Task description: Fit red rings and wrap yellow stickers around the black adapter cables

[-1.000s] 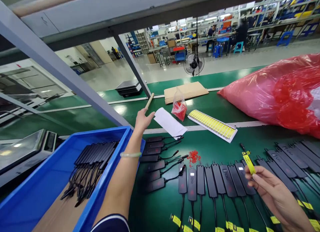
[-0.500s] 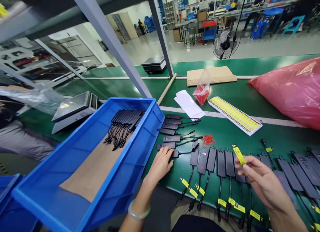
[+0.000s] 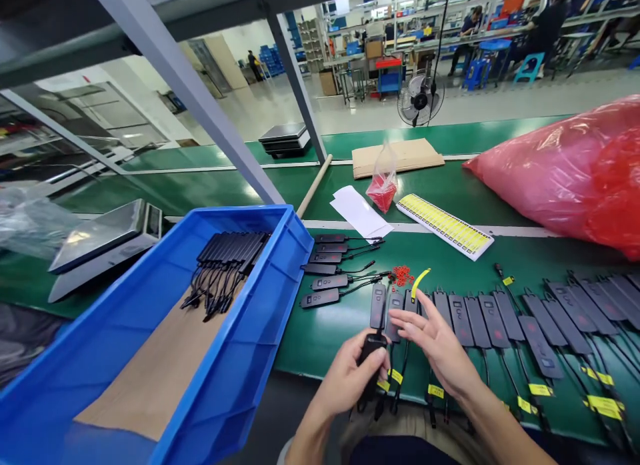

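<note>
My left hand (image 3: 350,375) is closed around a black flat device (image 3: 371,350) with a cable, held just above the near edge of the green belt (image 3: 445,258). My right hand (image 3: 433,341) is beside it with fingers spread; a yellow label strip (image 3: 420,282) sticks up from its fingertips. Beneath both hands runs a row of black devices (image 3: 480,318) with yellow-tagged cables (image 3: 540,389). A short stack of the same devices (image 3: 325,271) lies to the left, next to a scatter of small red rings (image 3: 401,275).
A blue bin (image 3: 260,331) holding bundled black devices (image 3: 225,265) sits at my left. A yellow label sheet (image 3: 445,226), white paper (image 3: 357,211), a small red bag (image 3: 383,185), cardboard (image 3: 400,155) and a big red plastic bag (image 3: 565,168) lie farther back. A scale (image 3: 100,241) stands far left.
My left hand came back from the stack of devices and closed on one black device in front of me. My right hand moved left beside it and opened its fingers, the yellow label still at its tips.
</note>
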`<state>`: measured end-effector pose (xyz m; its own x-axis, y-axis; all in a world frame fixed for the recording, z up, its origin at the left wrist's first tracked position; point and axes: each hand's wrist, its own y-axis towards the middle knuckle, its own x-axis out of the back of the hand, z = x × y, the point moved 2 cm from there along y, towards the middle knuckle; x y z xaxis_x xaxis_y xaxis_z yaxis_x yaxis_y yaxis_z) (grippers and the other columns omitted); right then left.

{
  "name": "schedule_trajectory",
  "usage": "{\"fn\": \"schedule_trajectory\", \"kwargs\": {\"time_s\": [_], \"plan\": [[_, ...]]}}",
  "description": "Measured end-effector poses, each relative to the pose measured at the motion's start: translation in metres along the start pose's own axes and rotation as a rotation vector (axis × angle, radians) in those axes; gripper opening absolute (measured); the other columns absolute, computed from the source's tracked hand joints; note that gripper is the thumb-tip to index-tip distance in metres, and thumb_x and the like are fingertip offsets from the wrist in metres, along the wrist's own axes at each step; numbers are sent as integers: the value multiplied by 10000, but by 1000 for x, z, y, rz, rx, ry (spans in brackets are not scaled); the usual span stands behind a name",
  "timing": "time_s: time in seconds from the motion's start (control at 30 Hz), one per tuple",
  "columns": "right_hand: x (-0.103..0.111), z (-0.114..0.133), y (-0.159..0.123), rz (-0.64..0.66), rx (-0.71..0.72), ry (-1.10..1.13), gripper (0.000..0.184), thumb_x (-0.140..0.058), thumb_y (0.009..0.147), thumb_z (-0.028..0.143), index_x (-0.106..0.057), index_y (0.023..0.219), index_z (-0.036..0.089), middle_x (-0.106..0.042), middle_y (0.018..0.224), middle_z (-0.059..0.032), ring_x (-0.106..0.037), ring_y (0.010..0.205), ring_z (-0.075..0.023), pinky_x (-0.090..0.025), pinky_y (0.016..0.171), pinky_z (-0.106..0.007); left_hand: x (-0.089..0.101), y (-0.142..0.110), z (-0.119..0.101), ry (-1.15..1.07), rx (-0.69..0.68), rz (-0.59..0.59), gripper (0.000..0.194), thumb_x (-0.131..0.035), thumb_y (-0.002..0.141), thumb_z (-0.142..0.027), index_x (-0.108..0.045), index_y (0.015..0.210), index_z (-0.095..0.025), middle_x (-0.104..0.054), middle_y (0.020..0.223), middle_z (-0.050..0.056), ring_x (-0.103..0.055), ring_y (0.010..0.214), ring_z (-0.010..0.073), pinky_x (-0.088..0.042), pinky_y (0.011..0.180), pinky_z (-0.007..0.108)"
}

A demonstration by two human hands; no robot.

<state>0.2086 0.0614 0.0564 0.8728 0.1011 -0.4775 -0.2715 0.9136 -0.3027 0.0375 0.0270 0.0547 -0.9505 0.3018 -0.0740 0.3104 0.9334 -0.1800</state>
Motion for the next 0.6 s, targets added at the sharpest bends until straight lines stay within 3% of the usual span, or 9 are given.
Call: {"fn": "schedule_trajectory", "kwargs": {"time_s": [0.13,0.33,0.43,0.53,0.6], "plan": [[-8,7,2,-79,4,140,835,-771,782,355,-305,1470,267,-739,1080,-81,-688,980,-214,-517,844,-342,-28,-10,5,-58,57,99,271,-555,921,-424,-595,988,-164,-614,750,43,-568,624,140,-481,627,263],[-1,17,-3,-132,44,194,741,-752,797,313,-366,1425,238,-748,972,-55,-683,863,-184,-524,790,-318,-35,-12,7,-69,67,172,256,-593,909,-395,-622,1025,-169,-704,884,86,-650,800,192,-502,785,312],[-4,19,-9,-89,58,144,716,-726,826,315,-349,1432,247,-744,956,-48,-682,872,-181,-511,814,-322,-37,-6,4,-141,32,52,263,-577,920,-406,-649,1022,-174,-739,854,83,-673,784,191,-503,784,308],[-6,25,-9,-63,86,79,719,-705,841,341,-324,1445,251,-741,964,-55,-680,889,-196,-507,809,-337,-42,0,5,-240,15,-104,245,-614,897,-402,-682,961,-175,-729,692,49,-660,616,163,-503,670,279],[-2,30,-6,-87,126,47,740,-694,848,347,-287,1457,246,-739,985,-61,-677,902,-201,-506,816,-345,-45,2,5,-340,34,-139,253,-651,866,-412,-691,969,-184,-720,659,34,-627,504,142,-488,578,263]]}}
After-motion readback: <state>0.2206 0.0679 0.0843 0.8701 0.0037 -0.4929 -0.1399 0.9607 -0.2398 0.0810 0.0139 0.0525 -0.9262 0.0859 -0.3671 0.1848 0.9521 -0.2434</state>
